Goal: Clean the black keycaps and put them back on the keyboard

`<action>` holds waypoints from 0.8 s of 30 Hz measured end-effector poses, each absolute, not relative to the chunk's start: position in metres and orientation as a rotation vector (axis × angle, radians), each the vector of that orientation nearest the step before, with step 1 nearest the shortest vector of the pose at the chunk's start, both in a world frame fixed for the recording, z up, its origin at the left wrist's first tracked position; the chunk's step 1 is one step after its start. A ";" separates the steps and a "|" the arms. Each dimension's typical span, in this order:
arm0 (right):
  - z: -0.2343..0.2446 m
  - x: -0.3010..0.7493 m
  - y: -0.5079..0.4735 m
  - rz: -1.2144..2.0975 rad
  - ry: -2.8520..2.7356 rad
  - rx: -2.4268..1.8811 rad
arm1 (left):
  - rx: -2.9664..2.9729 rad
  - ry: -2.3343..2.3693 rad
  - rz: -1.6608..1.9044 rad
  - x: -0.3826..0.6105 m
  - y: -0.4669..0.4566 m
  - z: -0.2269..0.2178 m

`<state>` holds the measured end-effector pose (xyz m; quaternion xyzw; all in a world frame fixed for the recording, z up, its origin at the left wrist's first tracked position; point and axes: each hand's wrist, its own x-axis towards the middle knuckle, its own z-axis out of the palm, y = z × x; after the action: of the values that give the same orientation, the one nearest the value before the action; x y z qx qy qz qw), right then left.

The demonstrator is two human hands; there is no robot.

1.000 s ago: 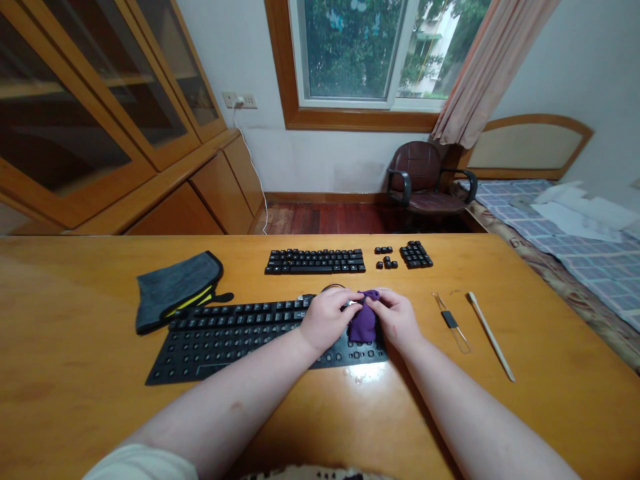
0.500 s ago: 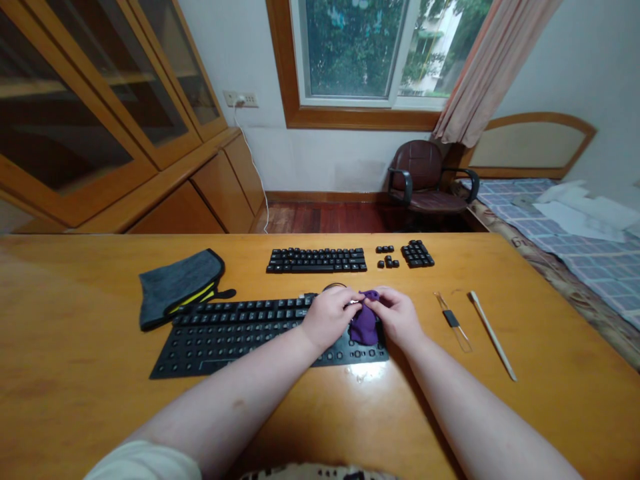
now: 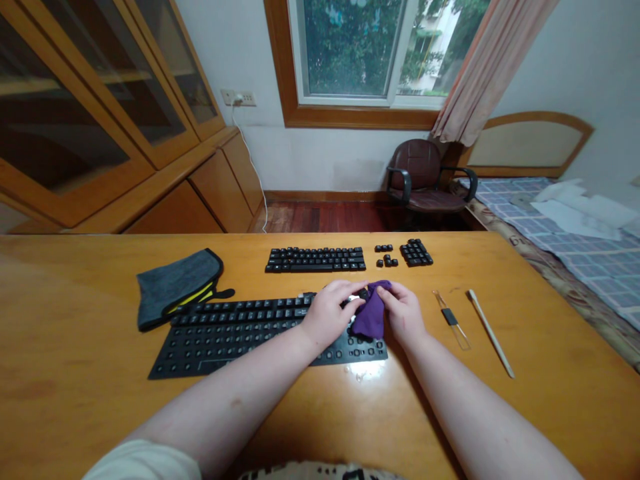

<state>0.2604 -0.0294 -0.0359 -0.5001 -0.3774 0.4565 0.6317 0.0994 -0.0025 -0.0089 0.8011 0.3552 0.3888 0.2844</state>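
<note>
A black keyboard (image 3: 215,350) lies on the table under my hands, its top rows still capped and its lower rows showing bare switches. Over its right part, my right hand (image 3: 404,312) is closed on a purple cloth (image 3: 370,319) that hangs down onto the bare switches. My left hand (image 3: 330,308) is beside it, thumb and fingers pinching a small black keycap (image 3: 363,293) against the cloth's edge. Fingers and cloth partly cover the keycap.
Removed keycaps (image 3: 316,261) stand in rows behind the keyboard, with a number-pad group (image 3: 416,253) farther right. A grey cloth (image 3: 177,283) lies at the left. To the right are a wire keycap puller (image 3: 451,317) and a slim white brush (image 3: 491,335).
My right hand has pulled the purple cloth slightly right and spread it. My left fingers have opened a little, and the dark keycap now shows between them.
</note>
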 end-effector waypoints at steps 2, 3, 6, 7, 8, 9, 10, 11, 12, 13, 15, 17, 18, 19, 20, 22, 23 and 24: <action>-0.038 0.263 -0.027 1.019 -0.753 -1.125 | 2.132 0.961 1.036 0.099 -0.001 -0.008; -0.039 0.265 -0.025 0.999 -0.699 -1.114 | 2.118 0.985 1.026 0.099 0.000 -0.007; -0.045 0.273 -0.019 0.894 -0.566 -1.102 | 2.071 1.094 0.946 0.097 0.003 -0.002; -0.048 0.275 -0.017 0.854 -0.533 -1.106 | 2.066 1.122 0.903 0.096 0.004 0.001; -0.050 0.277 -0.015 0.819 -0.503 -1.114 | 2.069 1.138 0.858 0.095 0.005 0.004; -0.053 0.279 -0.014 0.794 -0.478 -1.122 | 2.072 1.143 0.812 0.094 0.006 0.006; -0.055 0.281 -0.012 0.780 -0.458 -1.127 | 2.060 1.141 0.765 0.093 0.007 0.009; -0.056 0.282 -0.011 0.772 -0.444 -1.130 | 2.027 1.137 0.723 0.093 0.008 0.011; -0.057 0.282 -0.010 0.769 -0.438 -1.131 | 1.975 1.129 0.686 0.092 0.009 0.012; -0.058 0.283 -0.010 0.768 -0.436 -1.132 | 1.909 1.115 0.656 0.091 0.011 0.013; -0.057 0.282 -0.009 0.770 -0.442 -1.138 | 1.775 1.053 0.607 0.090 0.014 0.013; -0.056 0.282 -0.010 0.764 -0.447 -1.150 | 1.675 0.974 0.565 0.088 0.017 0.014; -0.056 0.282 -0.010 0.761 -0.452 -1.158 | 1.625 0.937 0.544 0.088 0.018 0.014; -0.055 0.282 -0.010 0.758 -0.455 -1.164 | 1.574 0.908 0.526 0.087 0.019 0.014; -0.055 0.281 -0.010 0.758 -0.459 -1.167 | 1.524 0.887 0.512 0.087 0.019 0.015; -0.056 0.281 -0.010 0.762 -0.465 -1.168 | 1.442 0.870 0.495 0.088 0.020 0.016; -0.056 0.281 -0.010 0.760 -0.468 -1.171 | 1.421 0.873 0.487 0.088 0.020 0.016; -0.056 0.281 -0.010 0.757 -0.472 -1.175 | 1.417 0.880 0.477 0.088 0.020 0.016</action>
<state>0.2814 -0.0102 -0.0564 -0.5355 -0.2154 0.3452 0.7400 0.0881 0.0195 0.0159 0.6228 0.3869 0.2097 0.6469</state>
